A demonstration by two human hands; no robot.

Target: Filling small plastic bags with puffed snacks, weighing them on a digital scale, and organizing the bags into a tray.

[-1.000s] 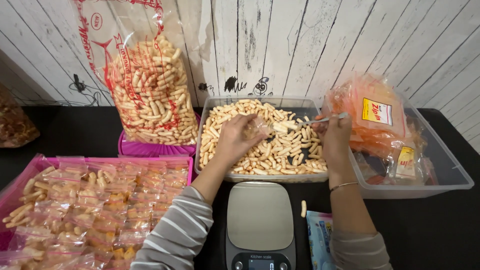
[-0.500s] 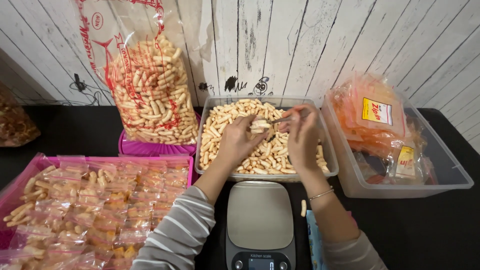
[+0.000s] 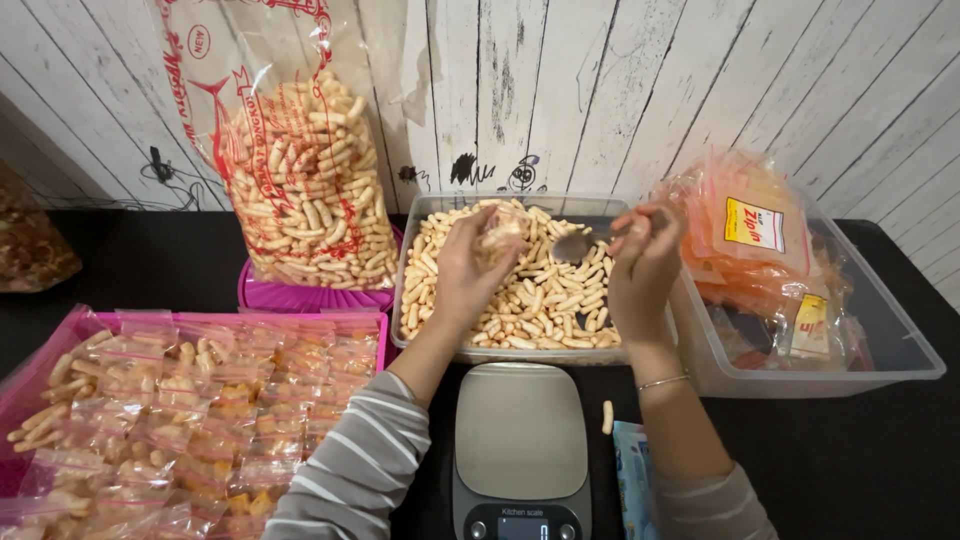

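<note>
Two clear plastic tubs stand side by side: one (image 3: 420, 215) of pale stick snacks, one (image 3: 900, 350) of orange packets. One large printed snack bag (image 3: 300, 160), one metal spoon (image 3: 575, 245), one grey kitchen scale (image 3: 520, 430), one stray stick (image 3: 607, 416). The pink tray (image 3: 60, 330) holds perhaps thirty small filled zip bags.

Black table (image 3: 880, 450): scale (image 3: 520, 430), probably tubs (image 3: 905, 360)
</note>
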